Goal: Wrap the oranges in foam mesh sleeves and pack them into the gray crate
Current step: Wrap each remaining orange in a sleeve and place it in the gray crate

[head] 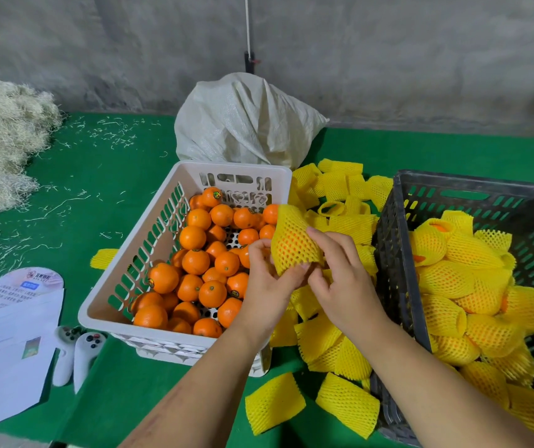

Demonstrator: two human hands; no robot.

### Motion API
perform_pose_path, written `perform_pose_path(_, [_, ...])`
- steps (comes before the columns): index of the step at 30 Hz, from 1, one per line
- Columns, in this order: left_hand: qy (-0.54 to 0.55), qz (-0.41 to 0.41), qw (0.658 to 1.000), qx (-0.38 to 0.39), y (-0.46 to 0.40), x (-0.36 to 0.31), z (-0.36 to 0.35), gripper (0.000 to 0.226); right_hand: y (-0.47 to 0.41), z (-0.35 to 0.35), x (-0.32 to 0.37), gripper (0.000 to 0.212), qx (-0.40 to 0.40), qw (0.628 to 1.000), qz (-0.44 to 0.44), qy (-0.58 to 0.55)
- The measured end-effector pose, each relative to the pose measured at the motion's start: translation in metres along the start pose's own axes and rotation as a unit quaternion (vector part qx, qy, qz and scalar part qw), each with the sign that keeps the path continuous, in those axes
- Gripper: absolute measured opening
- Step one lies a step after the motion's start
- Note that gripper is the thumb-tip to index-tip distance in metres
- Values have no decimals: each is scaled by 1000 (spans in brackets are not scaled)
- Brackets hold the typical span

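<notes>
One orange (pixel 293 245) sits partly inside a yellow foam mesh sleeve (pixel 286 232), held up between the white crate (pixel 149 247) and the gray crate (pixel 391 253), above the loose sleeves (pixel 340 195) heaped on the green bench (pixel 97 163); the fruit shows only as orange flecks through the net; it looks firm and round with some weight, and its peel would likely slide if bare, while the sleeve is light, soft and stretchy, apt to spring back or snag if tugged at one strand; the safest hold is probably at the sleeve's open rim, drawn evenly over the fruit, with the orange cradled from below; the sleeve's long axis runs from upper left down to lower right, its free, unfilled end pointing up toward the white crate's far wall; the left hand (pixel 267 279) has its fingers curled against the sleeve's lower left edge, and the right hand (pixel 340 276) pinches the lower right edge, index finger laid over the top; wrapped oranges (pixel 459 270) already fill much of the gray crate; bare oranges (pixel 201 270) remain in the white one; a white woven sack (pixel 243 121) stands behind.
</notes>
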State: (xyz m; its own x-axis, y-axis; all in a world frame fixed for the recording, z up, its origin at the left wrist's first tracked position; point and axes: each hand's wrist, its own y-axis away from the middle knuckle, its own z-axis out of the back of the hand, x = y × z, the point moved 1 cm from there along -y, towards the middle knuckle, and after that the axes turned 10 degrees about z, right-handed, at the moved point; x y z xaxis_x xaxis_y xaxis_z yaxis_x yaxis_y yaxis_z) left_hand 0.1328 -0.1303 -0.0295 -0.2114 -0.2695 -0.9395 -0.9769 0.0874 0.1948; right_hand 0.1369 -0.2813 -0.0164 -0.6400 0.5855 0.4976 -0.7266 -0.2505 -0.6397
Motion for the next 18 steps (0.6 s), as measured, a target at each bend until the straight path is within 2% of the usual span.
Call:
perform_pose_path(3, [-23,-29,999,21,1,-1,-2,68,-1,2,0,49,-48,999,17,-7])
perform_pose_path(6, [-16,-41,999,-11,-4,0,-5,61,-4,6,-3,33,-91,995,27,17])
perform_pose_path(9, [-15,-56,997,-57,-12,9,-3,57,0,1,3,23,-47,994,89,34])
perform_pose_path(10, [-28,-66,995,-64,-14,12,-1,60,1,0,3,22,-21,996,86,18])
perform_pose_path(11, [-42,-75,994,-68,-14,15,2,64,2,0,3,23,-4,998,52,-23])
perform_pose_path(13, [-62,-86,992,-67,-13,17,5,72,0,5,3,36,3,980,-105,-168])
perform_pose_path(15, [-123,-99,986,-61,-10,19,6,81,-5,8,4,58,29,916,-255,-308])
perform_pose_path(16, [-165,-109,979,-45,-9,19,4,84,-6,6,5,63,55,887,-293,-352])
perform_pose_path(18, [-217,-122,968,-11,-8,21,-2,82,-8,0,6,62,65,864,-315,-388])
